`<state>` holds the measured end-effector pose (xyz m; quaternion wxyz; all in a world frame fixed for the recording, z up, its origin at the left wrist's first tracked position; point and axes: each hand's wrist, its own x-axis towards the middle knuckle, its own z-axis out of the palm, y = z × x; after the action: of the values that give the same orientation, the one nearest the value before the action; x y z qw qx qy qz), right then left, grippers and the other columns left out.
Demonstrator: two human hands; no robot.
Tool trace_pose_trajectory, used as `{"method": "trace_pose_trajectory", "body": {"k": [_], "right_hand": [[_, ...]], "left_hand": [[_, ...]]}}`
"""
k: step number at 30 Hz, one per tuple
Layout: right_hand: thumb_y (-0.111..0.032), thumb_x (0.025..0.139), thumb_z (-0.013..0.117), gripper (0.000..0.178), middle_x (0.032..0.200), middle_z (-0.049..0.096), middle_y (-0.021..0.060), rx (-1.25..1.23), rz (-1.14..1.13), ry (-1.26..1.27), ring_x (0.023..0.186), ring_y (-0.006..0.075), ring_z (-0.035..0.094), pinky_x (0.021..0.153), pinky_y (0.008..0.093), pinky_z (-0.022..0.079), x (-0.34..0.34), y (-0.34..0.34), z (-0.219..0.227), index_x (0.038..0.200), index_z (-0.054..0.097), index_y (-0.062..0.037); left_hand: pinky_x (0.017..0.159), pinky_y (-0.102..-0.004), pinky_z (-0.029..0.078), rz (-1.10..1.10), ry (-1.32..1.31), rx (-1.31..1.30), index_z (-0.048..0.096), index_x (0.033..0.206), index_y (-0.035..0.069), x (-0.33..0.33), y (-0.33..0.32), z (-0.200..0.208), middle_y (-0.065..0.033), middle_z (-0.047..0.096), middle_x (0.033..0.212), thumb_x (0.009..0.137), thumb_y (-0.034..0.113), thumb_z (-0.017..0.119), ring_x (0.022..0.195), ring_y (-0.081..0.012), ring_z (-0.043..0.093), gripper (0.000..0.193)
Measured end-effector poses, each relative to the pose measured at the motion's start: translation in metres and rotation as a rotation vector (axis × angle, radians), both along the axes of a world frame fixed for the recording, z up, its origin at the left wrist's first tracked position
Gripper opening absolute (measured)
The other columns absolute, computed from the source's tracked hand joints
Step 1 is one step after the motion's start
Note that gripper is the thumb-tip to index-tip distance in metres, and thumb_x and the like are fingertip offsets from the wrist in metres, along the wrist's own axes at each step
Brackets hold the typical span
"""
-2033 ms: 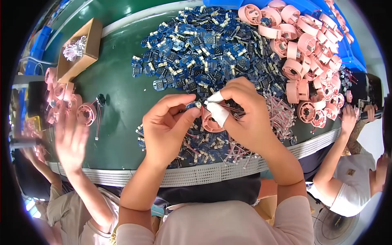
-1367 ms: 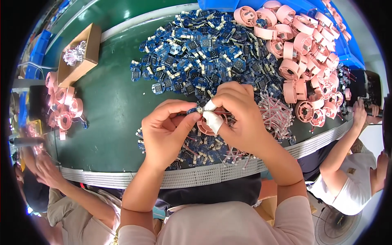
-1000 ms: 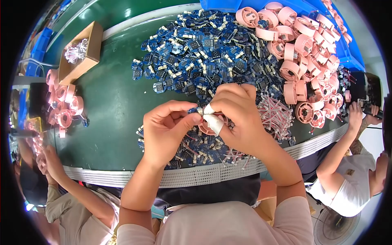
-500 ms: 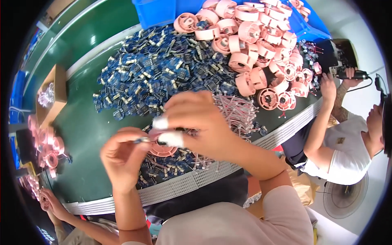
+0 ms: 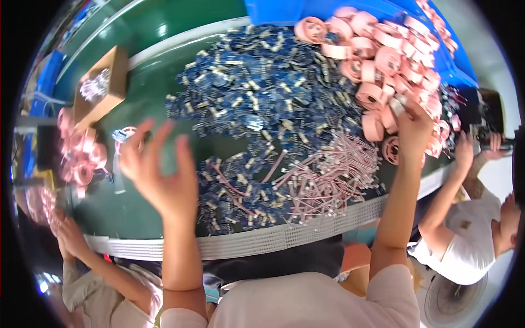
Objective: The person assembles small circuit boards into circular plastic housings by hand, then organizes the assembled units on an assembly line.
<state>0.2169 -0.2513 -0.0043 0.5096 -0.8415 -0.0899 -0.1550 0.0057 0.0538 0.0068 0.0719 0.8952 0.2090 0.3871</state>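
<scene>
My left hand (image 5: 161,177) is raised over the left part of the green table, its fingers spread and smeared by motion. Just past its fingertips is a blurred pink round piece with a small blue circuit board (image 5: 120,135), partly hidden by the fingers. At the right, my right hand (image 5: 414,128), with white covers on its fingertips, reaches into a heap of pink round plastic housings (image 5: 387,59). Its fingers pinch the edge of one pink housing (image 5: 389,119). Between my hands lie a large pile of blue circuit boards (image 5: 257,82) and a bundle of pink-and-white wires (image 5: 328,177).
A cardboard box (image 5: 112,82) with small pale parts stands at the left, near more pink housings (image 5: 82,156). Blue bins (image 5: 273,12) line the back. A white slatted edge (image 5: 246,243) borders the table. Co-workers' hands (image 5: 465,150) work at both sides.
My hands have moved apart from the pink piece they worked on together. The left went left and opened; the right went to the pink heap. The view has shifted too.
</scene>
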Motion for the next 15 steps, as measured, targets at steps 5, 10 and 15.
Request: {"method": "trace_pose_trajectory", "body": {"k": [5,10,15], "right_hand": [[0.004,0.081,0.06,0.025,0.095,0.067,0.009,0.296,0.022,0.125,0.079,0.0099,0.063,0.061,0.0206,0.05,-0.029,0.018,0.022,0.106,0.062,0.005],[-0.003,0.084,0.06,0.021,0.1,0.065,0.0112,0.32,0.307,0.053,0.087,0.0151,0.061,0.08,0.0257,0.048,-0.058,0.044,0.027,0.104,0.062,0.0043],[0.004,0.08,0.063,0.016,0.091,0.055,0.003,0.431,0.604,0.242,0.073,0.0077,0.058,0.058,0.0188,0.046,-0.089,0.097,0.024,0.094,0.061,-0.0021]], "left_hand": [[0.084,-0.0388,0.037,-0.268,0.223,-0.216,0.064,0.099,0.007,0.007,-0.01,-0.011,-0.006,0.057,0.104,0.069,0.007,0.07,0.098,-0.0278,0.05,0.031],[0.085,-0.0387,0.038,-0.319,0.249,-0.291,0.062,0.098,0.005,0.012,-0.011,-0.017,-0.006,0.057,0.103,0.068,0.006,0.071,0.096,-0.0275,0.05,0.032],[0.075,-0.0368,0.045,-0.366,0.05,-0.328,0.064,0.084,0.0,0.011,-0.01,-0.023,-0.0096,0.061,0.096,0.07,0.0,0.068,0.087,-0.0291,0.054,0.015]]}}
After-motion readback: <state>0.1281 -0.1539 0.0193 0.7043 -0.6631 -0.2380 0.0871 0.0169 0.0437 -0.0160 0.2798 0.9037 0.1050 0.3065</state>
